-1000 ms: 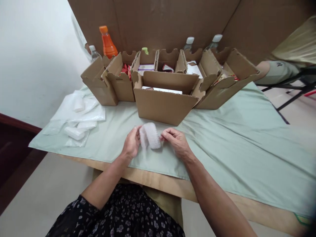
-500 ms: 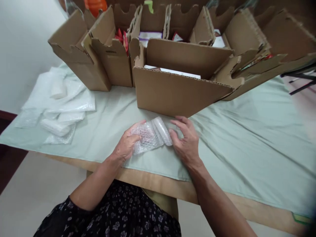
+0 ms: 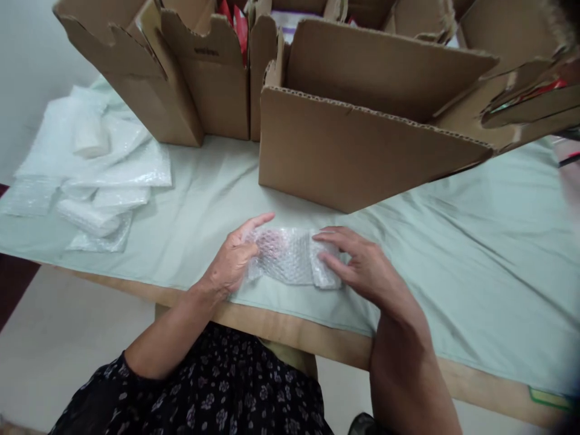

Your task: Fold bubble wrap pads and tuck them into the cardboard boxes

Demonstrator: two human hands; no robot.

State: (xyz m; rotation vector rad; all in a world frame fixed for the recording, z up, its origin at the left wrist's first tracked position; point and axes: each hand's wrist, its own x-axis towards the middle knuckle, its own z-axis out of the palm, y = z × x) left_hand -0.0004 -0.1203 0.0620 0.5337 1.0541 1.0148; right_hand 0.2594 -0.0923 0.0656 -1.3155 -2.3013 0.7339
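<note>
Pale green cloth (image 3: pixel 475 266) covers the table (image 3: pixel 290 329). On it, the left hand (image 3: pixel 226 266) pinches one end of a bubble wrap strip (image 3: pixel 292 260); the right hand (image 3: pixel 369 272), half open, touches the folded end. Uneven finger pressure could skew it; lifting fingers could free the fold. Cardboard boxes (image 3: pixel 344 157) stand beyond, loose wrap (image 3: pixel 145 172) to the left.

Soft, fairly even indoor light glints on the clear bubble-wrap strip (image 3: pixel 293 260) and leaves shade inside the brown cardboard boxes (image 3: pixel 357 151). Wide-angle stretching slants the outer boxes; slight blur softens detail, and dark, unfocused patches smudge the right edge.
</note>
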